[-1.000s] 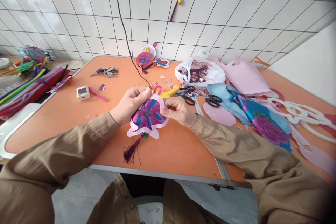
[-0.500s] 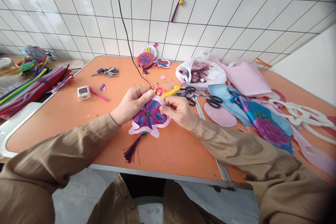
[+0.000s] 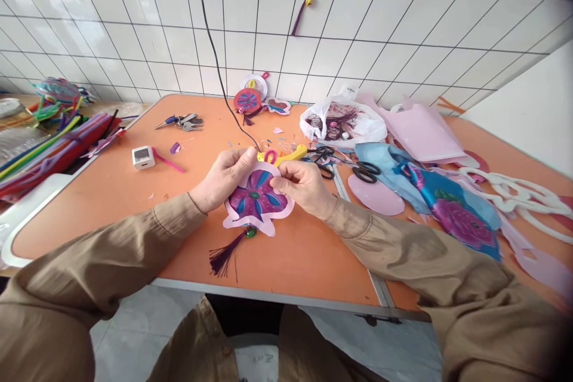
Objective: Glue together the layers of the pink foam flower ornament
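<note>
A tasselled pendant [image 3: 255, 196] with a pink scalloped border, a purple and blue flower pattern and a pink loop at its top is held up between my two hands. My left hand [image 3: 227, 174] pinches its upper left edge between thumb and fingers. At the upper right edge, my right hand [image 3: 304, 186] grips it the same way. From its lower end hang a green bead [image 3: 250, 231] and a dark purple tassel [image 3: 224, 255]. Just behind the pendant lies a yellow glue gun [image 3: 290, 156], partly hidden, with a black cord running up the wall.
Black-handled scissors [image 3: 366, 171] lie right of the glue gun, near a pink oval piece [image 3: 376, 194] and blue flowered fabric [image 3: 465, 215]. A white plastic bag [image 3: 371, 125] stands behind. Keys [image 3: 188, 122], a small white device [image 3: 143, 157] and finished pendants [image 3: 248, 100] lie farther left and back.
The pendant has tilted and shifted slightly to the right and down, showing more of the green bead. Its tassel swings a little. Both hands keep their hold.
</note>
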`<state>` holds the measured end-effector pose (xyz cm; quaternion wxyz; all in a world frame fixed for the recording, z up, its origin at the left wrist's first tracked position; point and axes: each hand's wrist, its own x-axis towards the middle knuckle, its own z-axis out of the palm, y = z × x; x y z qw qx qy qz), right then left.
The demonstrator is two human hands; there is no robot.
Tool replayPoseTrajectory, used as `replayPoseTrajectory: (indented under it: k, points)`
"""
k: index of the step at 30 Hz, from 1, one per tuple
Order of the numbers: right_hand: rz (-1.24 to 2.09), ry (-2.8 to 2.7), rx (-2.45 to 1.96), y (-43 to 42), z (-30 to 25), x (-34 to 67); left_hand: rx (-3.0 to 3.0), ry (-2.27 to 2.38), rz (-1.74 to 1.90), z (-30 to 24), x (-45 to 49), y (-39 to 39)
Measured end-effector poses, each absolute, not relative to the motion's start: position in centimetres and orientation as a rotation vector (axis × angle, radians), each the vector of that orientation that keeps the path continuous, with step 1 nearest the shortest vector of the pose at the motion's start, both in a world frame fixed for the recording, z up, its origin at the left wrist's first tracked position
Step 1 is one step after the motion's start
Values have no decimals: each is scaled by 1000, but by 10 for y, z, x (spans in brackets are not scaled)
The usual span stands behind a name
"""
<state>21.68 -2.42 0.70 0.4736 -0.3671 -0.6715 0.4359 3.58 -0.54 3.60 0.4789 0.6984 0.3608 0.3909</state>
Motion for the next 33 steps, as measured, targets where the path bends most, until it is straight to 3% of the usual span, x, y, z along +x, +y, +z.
replayPoseTrajectory:
  k: [10, 33]
  points:
    - [960, -1606, -920, -19, 3, 216, 2021, 1121, 1063, 29, 34, 0]
    - [926, -1607, -884, -35, 12, 212, 2105, 961, 1019, 31, 36, -11]
